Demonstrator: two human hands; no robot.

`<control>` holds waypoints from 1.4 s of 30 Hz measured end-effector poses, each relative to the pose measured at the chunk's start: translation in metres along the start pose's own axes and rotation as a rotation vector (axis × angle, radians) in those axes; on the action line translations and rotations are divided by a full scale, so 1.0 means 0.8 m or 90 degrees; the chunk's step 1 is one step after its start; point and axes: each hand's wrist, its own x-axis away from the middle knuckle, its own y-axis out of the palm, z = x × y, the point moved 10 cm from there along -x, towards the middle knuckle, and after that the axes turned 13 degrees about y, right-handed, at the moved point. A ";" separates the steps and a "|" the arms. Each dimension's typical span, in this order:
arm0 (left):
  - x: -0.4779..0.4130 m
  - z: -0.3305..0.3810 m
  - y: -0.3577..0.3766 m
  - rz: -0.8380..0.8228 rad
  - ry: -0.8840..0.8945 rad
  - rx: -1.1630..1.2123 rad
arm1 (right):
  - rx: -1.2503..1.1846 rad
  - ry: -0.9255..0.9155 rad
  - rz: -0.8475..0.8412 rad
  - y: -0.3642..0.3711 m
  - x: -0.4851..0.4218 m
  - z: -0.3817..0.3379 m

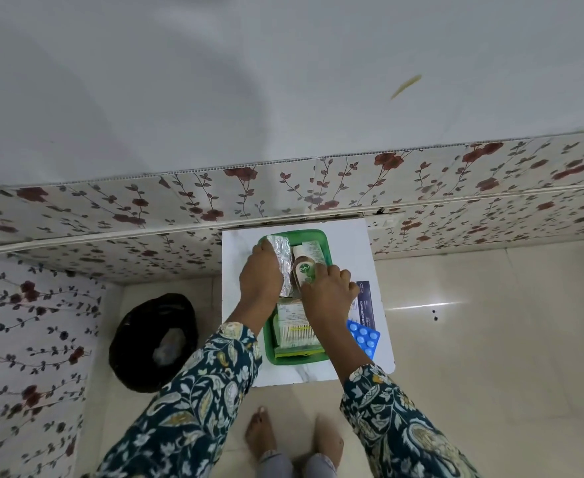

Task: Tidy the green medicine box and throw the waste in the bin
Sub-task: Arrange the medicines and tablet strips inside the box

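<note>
Green medicine box (321,238) sits on a small white table (359,243) against the flowered wall, and both hands are down in it. Her left hand (261,276) lies flat on a silver foil strip (283,267) at the box's far left side, fingers stretched out rather than closed round it. Her right hand (328,291) curls over the near end of a Dettol bottle (303,269) lying beside the foil; whether she truly grips it I cannot tell. A pack of cotton buds (295,334) fills the box's near end. Right of the box lie a dark carton (365,301) and blue pill strip (364,338). Left of the box, on the floor, stands the black-lined bin (154,341).
</note>
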 end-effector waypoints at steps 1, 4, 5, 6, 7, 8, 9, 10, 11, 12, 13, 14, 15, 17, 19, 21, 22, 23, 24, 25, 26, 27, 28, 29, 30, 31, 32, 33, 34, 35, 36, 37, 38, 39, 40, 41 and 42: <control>-0.001 0.000 -0.003 0.004 0.016 -0.050 | 0.000 0.001 0.001 -0.001 0.001 0.001; 0.002 0.005 -0.012 0.038 0.070 -0.193 | 0.014 0.005 0.002 -0.001 0.003 0.007; 0.004 0.009 -0.010 0.045 0.096 -0.217 | 0.031 0.000 -0.009 0.002 0.004 0.008; 0.007 0.015 -0.002 0.036 0.136 -0.236 | 0.047 -0.009 -0.025 0.008 0.006 0.008; 0.010 0.023 0.009 0.015 0.187 -0.256 | 0.062 -0.020 -0.040 0.014 0.008 0.008; 0.013 0.029 0.020 -0.010 0.231 -0.272 | 0.074 -0.032 -0.049 0.019 0.009 0.006; 0.013 0.031 0.026 -0.030 0.253 -0.275 | 0.086 -0.046 -0.049 0.021 0.010 0.003; 0.012 0.029 0.029 -0.041 0.259 -0.273 | 0.094 -0.056 -0.046 0.023 0.011 0.001; 0.010 0.025 0.028 -0.046 0.257 -0.268 | 0.091 -0.060 -0.040 0.023 0.011 0.001; 0.008 0.022 0.028 -0.052 0.255 -0.266 | 0.077 -0.059 -0.038 0.022 0.010 0.001; 0.007 0.021 0.027 -0.059 0.255 -0.266 | 0.050 -0.052 -0.040 0.020 0.009 0.004; 0.008 0.021 0.026 -0.060 0.254 -0.261 | 0.012 -0.044 -0.040 0.014 0.008 0.008; 0.008 0.023 0.024 -0.054 0.254 -0.251 | -0.036 -0.034 -0.035 0.007 0.007 0.013; 0.014 0.034 0.017 -0.026 0.259 -0.214 | -0.126 -0.005 -0.012 -0.015 0.006 0.030; 0.025 0.059 0.013 0.009 0.294 -0.174 | -0.188 0.049 0.014 -0.036 0.004 0.064; 0.038 0.094 0.016 0.043 0.363 -0.145 | -0.211 0.120 0.008 -0.041 -0.001 0.106; 0.042 0.113 0.022 0.046 0.395 -0.137 | -0.189 0.148 -0.016 -0.036 -0.004 0.127; 0.044 0.133 0.032 0.035 0.423 -0.136 | -0.152 0.166 -0.054 -0.027 -0.007 0.147; 0.044 0.151 0.045 0.014 0.447 -0.144 | -0.111 0.167 -0.104 -0.013 -0.008 0.161; 0.043 0.167 0.059 -0.011 0.468 -0.165 | -0.064 0.152 -0.158 0.002 -0.006 0.169; 0.041 0.183 0.077 -0.037 0.491 -0.196 | -0.006 0.128 -0.202 0.017 -0.003 0.176; 0.039 0.197 0.096 -0.067 0.510 -0.232 | 0.060 0.098 -0.225 0.031 0.001 0.181; 0.035 0.208 0.116 -0.098 0.521 -0.272 | 0.122 0.068 -0.228 0.042 0.004 0.186; 0.029 0.215 0.135 -0.123 0.519 -0.307 | 0.170 0.041 -0.214 0.051 0.006 0.190; 0.022 0.216 0.150 -0.143 0.503 -0.337 | 0.197 0.017 -0.191 0.057 0.006 0.192; 0.014 0.214 0.163 -0.161 0.477 -0.355 | 0.203 0.000 -0.165 0.062 0.005 0.195; 0.007 0.210 0.174 -0.176 0.449 -0.364 | 0.194 -0.009 -0.143 0.066 0.003 0.198; 0.001 0.206 0.185 -0.186 0.425 -0.368 | 0.175 -0.009 -0.129 0.068 -0.002 0.203; -0.003 0.204 0.193 -0.190 0.412 -0.372 | 0.153 -0.003 -0.121 0.070 -0.007 0.208; -0.006 0.202 0.200 -0.191 0.404 -0.372 | 0.134 0.002 -0.112 0.070 -0.010 0.211; -0.009 0.199 0.203 -0.191 0.398 -0.364 | 0.116 0.006 -0.099 0.067 -0.014 0.213; -0.011 0.197 0.206 -0.192 0.391 -0.351 | 0.095 0.010 -0.087 0.063 -0.018 0.215; -0.014 0.198 0.208 -0.202 0.388 -0.339 | 0.070 0.013 -0.079 0.059 -0.021 0.217; -0.017 0.199 0.210 -0.218 0.388 -0.326 | 0.032 0.014 -0.079 0.054 -0.025 0.219; -0.020 0.202 0.210 -0.239 0.387 -0.297 | -0.026 0.018 -0.087 0.048 -0.027 0.220; -0.022 0.204 0.207 -0.259 0.379 -0.241 | -0.096 0.026 -0.097 0.039 -0.029 0.222; -0.024 0.209 0.198 -0.271 0.363 -0.159 | -0.163 0.037 -0.106 0.029 -0.031 0.224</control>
